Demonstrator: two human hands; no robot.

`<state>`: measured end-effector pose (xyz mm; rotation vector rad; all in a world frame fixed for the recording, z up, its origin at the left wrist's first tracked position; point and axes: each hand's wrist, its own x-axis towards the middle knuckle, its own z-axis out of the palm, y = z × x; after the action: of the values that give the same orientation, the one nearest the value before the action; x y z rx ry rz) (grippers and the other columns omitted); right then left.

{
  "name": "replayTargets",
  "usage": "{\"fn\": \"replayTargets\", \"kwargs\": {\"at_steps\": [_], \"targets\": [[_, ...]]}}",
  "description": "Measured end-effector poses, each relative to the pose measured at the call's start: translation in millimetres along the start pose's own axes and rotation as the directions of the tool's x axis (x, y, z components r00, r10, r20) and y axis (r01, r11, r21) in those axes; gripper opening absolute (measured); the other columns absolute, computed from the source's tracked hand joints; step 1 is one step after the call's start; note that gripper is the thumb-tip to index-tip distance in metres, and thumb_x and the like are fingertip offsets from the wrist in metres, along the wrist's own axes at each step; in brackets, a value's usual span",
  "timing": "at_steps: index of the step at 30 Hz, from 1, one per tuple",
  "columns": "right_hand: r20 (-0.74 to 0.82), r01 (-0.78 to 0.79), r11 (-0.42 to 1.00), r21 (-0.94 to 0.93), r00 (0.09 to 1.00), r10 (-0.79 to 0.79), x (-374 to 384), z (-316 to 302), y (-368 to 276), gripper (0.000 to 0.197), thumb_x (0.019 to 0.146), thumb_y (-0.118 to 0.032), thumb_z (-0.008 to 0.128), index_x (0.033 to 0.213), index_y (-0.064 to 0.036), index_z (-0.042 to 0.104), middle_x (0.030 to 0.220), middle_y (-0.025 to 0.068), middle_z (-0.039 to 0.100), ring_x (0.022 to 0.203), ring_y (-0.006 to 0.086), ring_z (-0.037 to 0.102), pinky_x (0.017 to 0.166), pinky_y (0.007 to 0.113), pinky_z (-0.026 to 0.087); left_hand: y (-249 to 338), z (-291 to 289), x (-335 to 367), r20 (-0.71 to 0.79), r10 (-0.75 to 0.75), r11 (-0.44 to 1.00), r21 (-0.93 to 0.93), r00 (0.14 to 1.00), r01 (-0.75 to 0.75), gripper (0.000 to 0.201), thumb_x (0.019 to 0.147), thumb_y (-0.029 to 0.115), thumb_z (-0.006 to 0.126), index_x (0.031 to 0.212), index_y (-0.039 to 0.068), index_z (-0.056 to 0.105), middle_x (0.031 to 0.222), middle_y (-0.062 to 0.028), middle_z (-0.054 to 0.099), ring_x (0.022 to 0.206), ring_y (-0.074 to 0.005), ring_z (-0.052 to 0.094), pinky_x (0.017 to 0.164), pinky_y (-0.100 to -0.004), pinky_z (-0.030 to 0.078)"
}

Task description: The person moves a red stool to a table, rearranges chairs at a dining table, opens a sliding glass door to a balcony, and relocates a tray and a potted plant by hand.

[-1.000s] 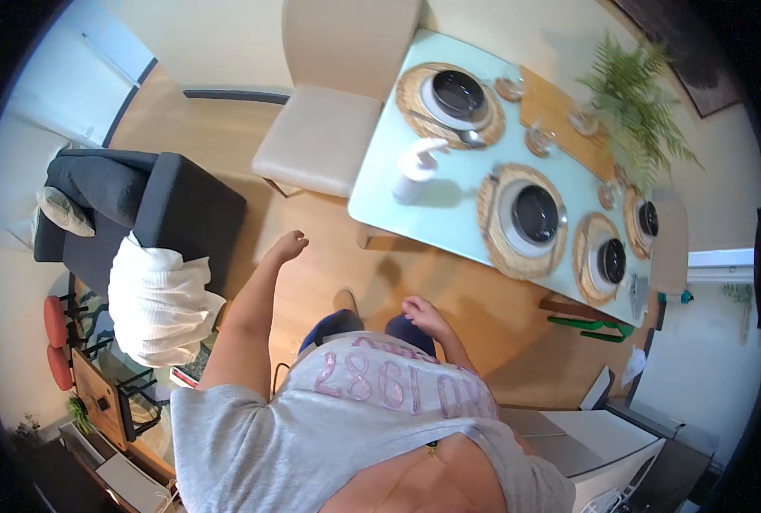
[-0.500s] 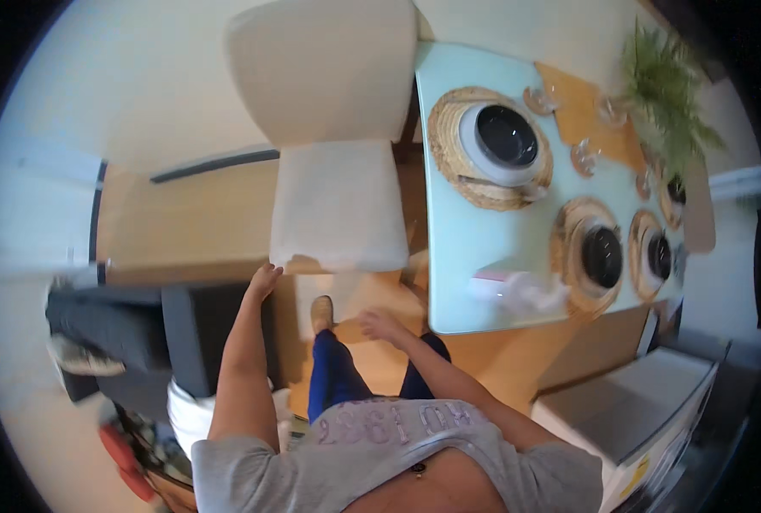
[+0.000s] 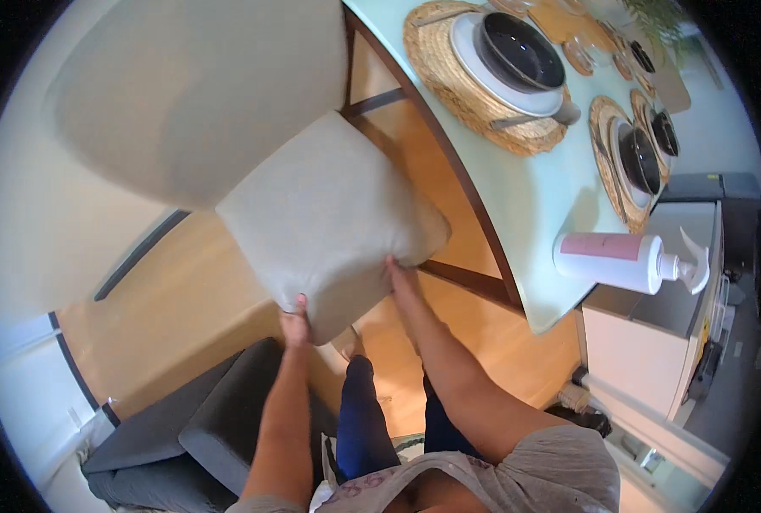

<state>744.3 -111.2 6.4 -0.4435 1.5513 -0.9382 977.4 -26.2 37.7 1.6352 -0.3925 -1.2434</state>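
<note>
A light beige upholstered chair [image 3: 325,201] stands in front of me, turned at an angle beside the table. My left hand [image 3: 295,323] grips the near left part of its seat, thumb on top and the other fingers hidden below the edge. Along the same front edge, farther right, my right hand [image 3: 397,275] holds the seat, its fingers partly out of sight underneath. The chair's tall backrest [image 3: 201,85] rises at the upper left.
Right of the chair is a glass-topped table [image 3: 525,231] with a dark frame. On it are a woven placemat [image 3: 440,68], a black bowl [image 3: 521,51] on white plates, and a white spray bottle [image 3: 611,261] lying near the corner. A dark grey sofa [image 3: 226,419] sits at the lower left.
Both hands, free before, have taken hold of the seat's front edge. I have come closer to the chair, which looks turned relative to the table. The view has shifted.
</note>
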Motion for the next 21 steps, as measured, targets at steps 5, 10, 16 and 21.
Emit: {"fn": "replayTargets", "kwargs": {"at_steps": [5,10,16,21], "targets": [[-0.177,0.058,0.864,-0.5,0.97,-0.167,86.9,-73.5,-66.6,0.056,0.085,-0.025,0.052,0.128,-0.0002,0.027,0.123,0.0143,0.041,0.111,0.0234,0.041,0.088,0.033,0.038,-17.6,139.9,-64.3,0.02,-0.224,0.961,-0.163,0.974,0.224,0.053,0.085,0.035,0.051,0.124,0.002,0.036,0.113,-0.0104,0.05,0.102,-0.0225,0.047,0.09,-0.0334,0.036],[-0.002,0.284,0.642,-0.712,0.914,-0.406,22.7,-30.3,-111.5,0.066,0.083,-0.03,0.051,0.132,-0.0006,0.019,0.136,0.019,0.022,0.123,0.028,0.027,0.099,0.037,0.026,-16.2,121.2,-48.5,0.502,-0.278,0.953,0.036,0.819,0.302,0.05,0.085,0.032,0.048,0.121,-0.001,0.04,0.12,-0.0115,0.046,0.111,-0.0231,0.041,0.095,-0.033,0.031],[-0.461,-0.103,0.909,-0.404,0.881,-0.105,-44.7,-49.8,-8.3,0.071,0.081,-0.04,0.051,0.134,-0.0065,0.02,0.138,0.0168,0.017,0.127,0.0281,0.018,0.102,0.042,0.022,140.1,-28.9,0.3,-0.389,0.453,0.864,-0.03,0.803,-0.502,0.043,0.089,0.034,0.037,0.12,0.004,0.039,0.124,-0.0123,0.041,0.114,-0.0227,0.038,0.097,-0.0382,0.026],[0.237,-0.442,0.776,0.45,0.897,0.373,-28.4,-13.2,-26.1,0.046,0.083,-0.039,0.05,0.12,-0.0141,0.04,0.113,0.013,0.047,0.104,0.0297,0.046,0.084,0.049,0.041,382.5,-13.4,-44.6,-0.222,0.784,0.585,-0.044,0.579,-0.809,0.056,0.082,0.025,0.055,0.125,0.0,0.029,0.124,-0.0166,0.034,0.11,-0.0248,0.039,0.093,-0.0397,0.032]]}}
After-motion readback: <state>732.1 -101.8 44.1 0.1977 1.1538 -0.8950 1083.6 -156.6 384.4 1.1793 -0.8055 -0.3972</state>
